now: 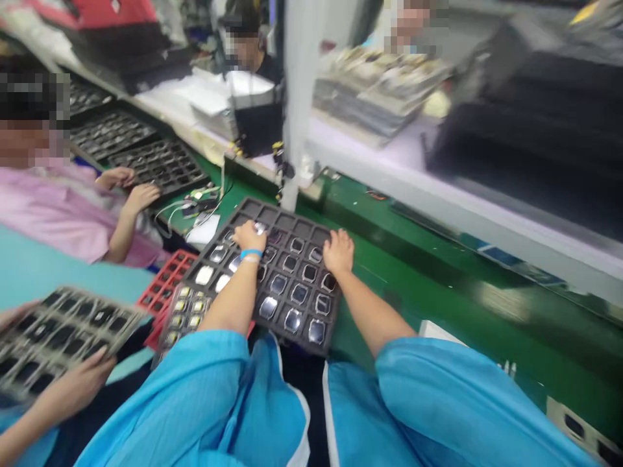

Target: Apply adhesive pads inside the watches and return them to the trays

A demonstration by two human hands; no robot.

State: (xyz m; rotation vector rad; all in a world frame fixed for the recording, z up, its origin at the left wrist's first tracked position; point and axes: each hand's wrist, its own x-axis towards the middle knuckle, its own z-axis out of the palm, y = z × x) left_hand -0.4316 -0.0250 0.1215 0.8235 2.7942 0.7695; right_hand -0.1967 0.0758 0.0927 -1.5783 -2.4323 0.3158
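A black compartment tray (302, 228) lies before me, its near edge close to my lap. Many of its pockets hold small square, glass-faced parts (293, 320) with pale rims, like watch cases; the far row has bare pockets. My left hand (250, 237), with a blue wristband, is over the tray's upper left, fingers bent and closed at a shiny square part (259, 227), which they partly hide. At the tray's right rim is my right hand (339, 251), its fingers bent over the edge, gripping it.
Left of the tray are a red tray (168, 280) and a clear tray of yellowish-white pieces (187, 311). One co-worker's hands hold a grey tray (68, 337); another's work at black trays (160, 162). A white post (298, 97) and raised shelf edge (467, 207) stand beyond the green bench (384, 259).
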